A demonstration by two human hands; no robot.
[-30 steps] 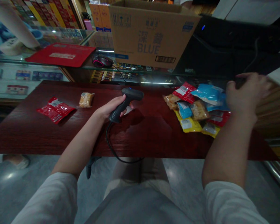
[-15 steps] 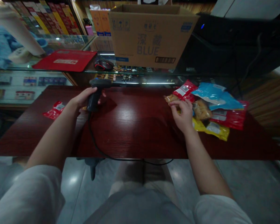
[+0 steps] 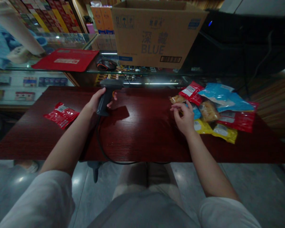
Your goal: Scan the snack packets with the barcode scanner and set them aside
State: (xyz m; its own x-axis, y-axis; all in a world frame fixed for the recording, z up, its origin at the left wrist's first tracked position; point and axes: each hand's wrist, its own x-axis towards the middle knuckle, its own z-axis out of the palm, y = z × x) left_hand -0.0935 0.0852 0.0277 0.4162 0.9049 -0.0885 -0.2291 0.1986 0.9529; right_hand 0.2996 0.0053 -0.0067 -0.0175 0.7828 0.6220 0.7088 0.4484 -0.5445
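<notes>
My left hand [image 3: 96, 101] is wrapped round the grip of a black handheld barcode scanner [image 3: 105, 96], raised over the left-middle of the dark red wooden table. The scanner's head points right, and its cable loops down past the front edge. A red snack packet [image 3: 61, 115] lies by itself left of my left forearm. My right hand [image 3: 185, 117] hovers at the left side of a snack pile, fingers loosely bent and apart, with nothing visible in them. Nearest to it are a clear packet of brown snacks [image 3: 177, 99], a red packet [image 3: 192, 92] and a small blue packet [image 3: 196, 112].
The pile also holds a large blue-and-white bag [image 3: 224, 95], yellow packets [image 3: 225, 133] and another brown snack packet [image 3: 207, 110]. Behind the table, a glass counter bears a cardboard box [image 3: 156, 34], a computer mouse [image 3: 106, 65] and a red mat [image 3: 66, 60].
My left hand has moved right with the scanner, and more of the lone red packet shows. My right hand has shifted slightly off the clear snack packet. The view has moved a little.
</notes>
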